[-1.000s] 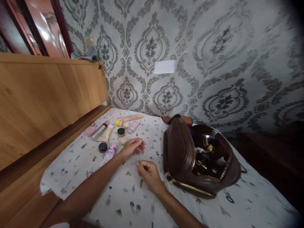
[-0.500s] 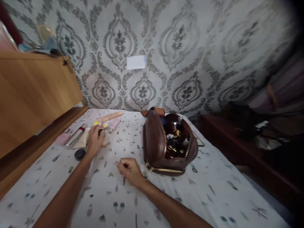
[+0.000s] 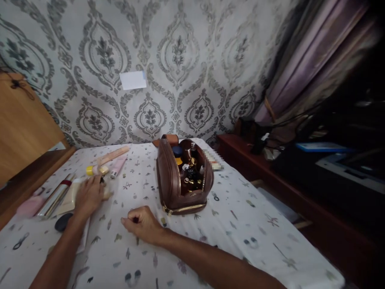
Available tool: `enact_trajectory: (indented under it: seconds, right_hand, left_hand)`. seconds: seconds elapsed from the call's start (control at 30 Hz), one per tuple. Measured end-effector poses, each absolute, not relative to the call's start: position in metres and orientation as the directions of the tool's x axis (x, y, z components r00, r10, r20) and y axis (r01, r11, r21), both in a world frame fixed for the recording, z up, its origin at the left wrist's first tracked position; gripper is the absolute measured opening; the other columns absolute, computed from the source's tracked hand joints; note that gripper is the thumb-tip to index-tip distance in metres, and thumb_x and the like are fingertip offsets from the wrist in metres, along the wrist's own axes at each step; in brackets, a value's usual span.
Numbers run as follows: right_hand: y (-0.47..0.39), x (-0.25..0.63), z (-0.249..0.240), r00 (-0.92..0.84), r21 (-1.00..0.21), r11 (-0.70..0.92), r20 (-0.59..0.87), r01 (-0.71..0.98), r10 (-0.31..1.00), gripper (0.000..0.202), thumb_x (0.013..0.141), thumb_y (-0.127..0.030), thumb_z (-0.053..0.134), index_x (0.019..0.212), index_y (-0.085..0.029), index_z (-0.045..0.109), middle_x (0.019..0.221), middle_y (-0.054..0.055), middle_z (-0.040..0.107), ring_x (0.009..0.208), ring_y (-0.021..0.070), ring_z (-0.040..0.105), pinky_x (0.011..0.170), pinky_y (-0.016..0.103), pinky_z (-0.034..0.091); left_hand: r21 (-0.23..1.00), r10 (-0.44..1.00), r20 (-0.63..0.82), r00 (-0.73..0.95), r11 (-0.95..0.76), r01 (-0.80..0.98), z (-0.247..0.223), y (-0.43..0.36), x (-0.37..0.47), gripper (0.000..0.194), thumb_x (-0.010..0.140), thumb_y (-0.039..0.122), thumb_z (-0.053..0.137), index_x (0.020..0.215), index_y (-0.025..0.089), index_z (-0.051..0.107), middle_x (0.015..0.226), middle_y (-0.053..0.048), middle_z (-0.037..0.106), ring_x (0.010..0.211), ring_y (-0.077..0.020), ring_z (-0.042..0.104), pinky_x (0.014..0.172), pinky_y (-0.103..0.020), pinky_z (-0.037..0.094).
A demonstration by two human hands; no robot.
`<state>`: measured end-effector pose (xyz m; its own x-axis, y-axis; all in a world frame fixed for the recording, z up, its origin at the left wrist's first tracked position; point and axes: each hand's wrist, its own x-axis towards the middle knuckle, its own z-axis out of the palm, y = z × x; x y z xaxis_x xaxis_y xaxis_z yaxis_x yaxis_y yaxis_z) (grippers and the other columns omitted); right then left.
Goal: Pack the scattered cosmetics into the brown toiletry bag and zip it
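My left hand [image 3: 90, 196] is at the left among the cosmetics, fingers curled down around a small bottle with a black cap [image 3: 102, 179]; its lower part is blurred. Close by lie a cream tube [image 3: 68, 197], a silver tube with a red band [image 3: 55, 196] and a round black lid or compact [image 3: 63, 222]. A yellow-capped tube [image 3: 90, 170] and a pink tube [image 3: 118, 166] lie beyond the fingers. My right hand [image 3: 142, 224] rests on the cloth in a loose fist, nothing visible in it. Right of it stands an unzipped brown bag [image 3: 168, 176] holding several small cosmetics.
A patterned white cloth [image 3: 240, 265] covers the surface. A wooden panel [image 3: 27, 124] borders the left, and a patterned wall [image 3: 177, 52] with a white card [image 3: 132, 80] stands behind. At the right are dark red furniture [image 3: 237, 152] and a purple curtain [image 3: 300, 64].
The view has turned to the right, shifting everything leftward in the picture. My left hand stays by the cosmetics at the black-capped bottle. My right hand remains closed on the cloth.
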<state>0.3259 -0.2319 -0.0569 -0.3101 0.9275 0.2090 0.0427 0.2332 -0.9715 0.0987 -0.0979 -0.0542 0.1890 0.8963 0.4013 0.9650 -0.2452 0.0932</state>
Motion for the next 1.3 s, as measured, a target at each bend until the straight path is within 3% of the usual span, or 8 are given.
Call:
enact_trajectory:
  seconds: [0.13,0.4,0.77,1.07,1.3]
  right_hand:
    - [-0.231,0.326,-0.059,-0.296,-0.971,0.233,0.207,0.054,0.933,0.042,0.081,-0.036,0.059,0.048,-0.019,0.038,0.048,-0.007,0.027,0.049,0.0068,0.031,0.047,0.021,0.023]
    - [-0.233,0.327,-0.053,-0.303,-0.962,0.271,0.246,0.041,0.921,0.042,0.081,-0.032,0.055,0.048,-0.02,0.031,0.048,-0.007,0.027,0.049,0.0067,0.028,0.048,0.022,0.022]
    - [-0.231,0.328,-0.049,-0.327,-0.969,0.238,0.205,0.062,0.922,0.046,0.082,-0.03,0.055,0.049,-0.02,0.026,0.051,-0.007,0.02,0.049,0.006,0.023,0.047,0.023,0.017]
    - [-0.23,0.328,-0.051,-0.338,-0.972,0.22,0.18,0.084,0.924,0.045,0.084,-0.031,0.054,0.05,-0.02,0.027,0.051,-0.007,0.021,0.05,0.0064,0.023,0.048,0.024,0.018]
    - [-0.226,0.325,-0.059,-0.34,-0.963,0.236,0.18,0.129,0.923,0.043,0.087,-0.036,0.051,0.052,-0.02,0.031,0.053,-0.006,0.027,0.052,0.0077,0.028,0.05,0.024,0.022]
  left_hand:
    - [0.086,0.903,0.393,0.17,-0.221,0.972,-0.05,-0.097,0.096,0.053,0.092,0.03,0.026,0.128,0.009,0.06,0.122,-0.024,0.06,0.119,-0.0374,0.053,0.102,-0.053,0.04]
    - [0.298,0.933,0.342,0.114,-0.223,0.928,-0.051,-0.095,0.089,0.055,0.089,0.039,0.034,0.129,0.011,0.059,0.118,-0.018,0.061,0.113,-0.0322,0.057,0.103,-0.044,0.044]
    - [0.242,0.971,0.237,0.006,-0.065,0.968,-0.04,-0.109,0.096,0.049,0.093,0.044,0.033,0.131,0.021,0.054,0.116,-0.011,0.056,0.109,-0.0294,0.059,0.094,-0.04,0.048]
    - [0.273,0.956,0.294,0.021,-0.105,0.956,-0.048,-0.107,0.092,0.05,0.093,0.046,0.035,0.129,0.021,0.057,0.118,-0.011,0.057,0.108,-0.0291,0.059,0.093,-0.041,0.049]
    - [0.442,0.897,0.441,-0.017,-0.201,0.874,-0.05,-0.1,0.089,0.037,0.091,0.029,0.038,0.114,0.018,0.064,0.11,-0.012,0.066,0.109,-0.0274,0.06,0.099,-0.044,0.047]
